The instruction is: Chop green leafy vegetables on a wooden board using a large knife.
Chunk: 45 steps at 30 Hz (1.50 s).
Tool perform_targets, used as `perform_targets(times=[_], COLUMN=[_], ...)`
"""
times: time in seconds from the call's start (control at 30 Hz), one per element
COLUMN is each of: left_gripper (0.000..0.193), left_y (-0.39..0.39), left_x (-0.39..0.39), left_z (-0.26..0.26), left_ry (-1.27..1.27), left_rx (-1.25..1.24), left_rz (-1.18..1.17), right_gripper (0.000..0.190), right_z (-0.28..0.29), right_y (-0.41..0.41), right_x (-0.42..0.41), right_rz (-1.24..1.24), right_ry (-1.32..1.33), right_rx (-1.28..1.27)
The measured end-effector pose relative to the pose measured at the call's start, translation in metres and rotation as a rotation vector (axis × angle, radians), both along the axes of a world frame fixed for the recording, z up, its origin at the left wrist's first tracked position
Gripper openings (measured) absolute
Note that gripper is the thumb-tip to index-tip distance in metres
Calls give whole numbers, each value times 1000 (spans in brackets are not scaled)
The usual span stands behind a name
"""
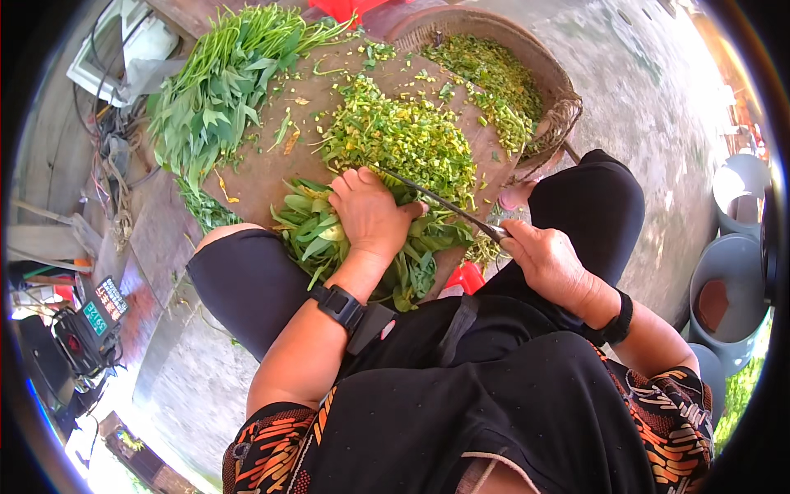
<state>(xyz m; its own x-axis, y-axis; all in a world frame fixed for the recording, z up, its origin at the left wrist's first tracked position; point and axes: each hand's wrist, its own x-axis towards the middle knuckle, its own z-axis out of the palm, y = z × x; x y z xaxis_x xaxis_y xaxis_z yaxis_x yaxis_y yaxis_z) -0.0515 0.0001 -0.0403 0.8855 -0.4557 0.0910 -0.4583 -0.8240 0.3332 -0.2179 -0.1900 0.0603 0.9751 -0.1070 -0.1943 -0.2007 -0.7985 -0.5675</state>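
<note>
My left hand [369, 207] presses down on a bunch of leafy green stems [315, 231] at the near edge of a wooden board [278, 154]. In my right hand [543, 259] is the handle of a long knife [441, 200]. Its dark blade slants up and left, past my left fingertips, along the near side of a heap of chopped greens [401, 136]. The blade's tip lies close to my left fingers. A pile of uncut leafy stems [216, 92] rests on the board's far left part.
A round woven basket [555, 74] holding chopped greens stands at the board's far right. Cables and a white frame [99, 68] lie at the far left. Red plastic [466, 278] shows below the board. Grey buckets [728, 296] stand at the right, and a parked vehicle is at the lower left.
</note>
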Motion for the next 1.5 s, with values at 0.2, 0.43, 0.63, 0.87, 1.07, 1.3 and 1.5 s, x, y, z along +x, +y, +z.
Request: perform_targets(times=[0.2,0.43,0.63,0.87,1.07,1.3,1.5], left_gripper=[77,78,78,77,75,78,83], left_y=[1,-1,0,0,0,-8,2], left_x=[0,1,0,1,1,1,4], left_z=[0,2,0,1,1,-1,-6], left_ry=[-3,-6,-2,1,1,27,-12], left_rx=[10,-15,2,-33,-20,118,82], left_rz=[-13,1,0,-9,7,-15,6], right_gripper=[19,20,19,17,16,25,31], right_z=[5,8,7,4,6,-32,-11], right_y=[1,2,1,0,-2,24,2], right_x=[1,0,0,0,16,73,94], right_rz=[5,-2,-6,-19,52,33,192], right_ry=[24,42,21,39,68,150,336], right_rx=[31,32,61,98,-49,-137,-103])
